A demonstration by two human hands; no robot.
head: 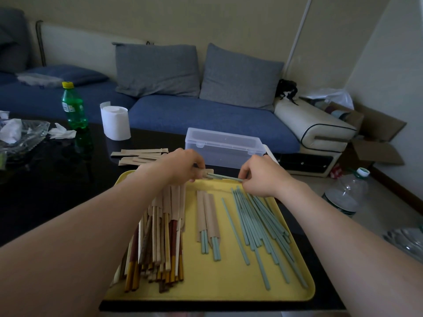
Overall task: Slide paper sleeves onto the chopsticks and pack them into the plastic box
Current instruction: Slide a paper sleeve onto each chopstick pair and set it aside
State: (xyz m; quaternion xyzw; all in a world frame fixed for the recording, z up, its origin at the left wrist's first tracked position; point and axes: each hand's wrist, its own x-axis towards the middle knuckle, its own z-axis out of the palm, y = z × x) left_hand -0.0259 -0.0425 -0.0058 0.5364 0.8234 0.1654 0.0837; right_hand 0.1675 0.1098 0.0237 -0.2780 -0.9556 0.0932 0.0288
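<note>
My left hand [180,167] pinches a brown paper sleeve [208,173] above the far edge of the yellow tray [206,284]. My right hand [263,175] pinches a pair of pale green chopsticks [225,177] whose tips sit in the sleeve's mouth. On the tray lie loose green chopsticks [263,227] at the right, two sleeved green pairs [208,220] in the middle, and a heap of sleeved wooden chopsticks [160,236] at the left. The clear plastic box [223,146], lid shut, stands just behind the tray. Spare paper sleeves [139,155] lie left of the box.
The tray sits on a dark glossy table [57,179]. A green bottle [73,106], a tissue roll [115,122] and crumpled tissues [13,131] stand at the back left. A blue sofa [206,113] is behind; large water bottles [348,193] stand on the floor at right.
</note>
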